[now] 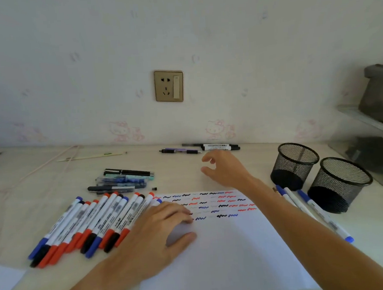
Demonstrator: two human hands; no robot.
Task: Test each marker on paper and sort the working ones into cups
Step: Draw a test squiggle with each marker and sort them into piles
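White paper (pixel 227 244): lying flat on the desk (pixel 20 202), its upper part carrying rows of black, blue and red test squiggles; the lower part is showing no marks.
Left hand (pixel 156 235): resting on the paper's left edge with fingers loosely bent, holding nothing and seeming to be pinning the sheet in place.
Right hand (pixel 226 169): hovering above the desk beyond the paper, fingers and thumb parted and curved, grasping nothing; it is pointing toward the far pens.
Far pens (pixel 209 147): lying near the wall, just beyond the right hand's fingertips, a white-labelled marker and a purple pen among them.
Marker row (pixel 94 224): sitting left of the paper, capped in red, blue and black, fanned side by side.
Dark pens (pixel 125 179): bunching together behind that row.
Blue-capped markers (pixel 308 207): lying between the paper and the cups, partly hidden by the right forearm.
Mesh cups (pixel 319 176): standing at the right, both looking empty of markers.
Step in hand: probably fetching another marker for testing.
Next move: it is calling for closing fingers round one far pen, uncapping it, and scribbling on the paper's unmarked area.
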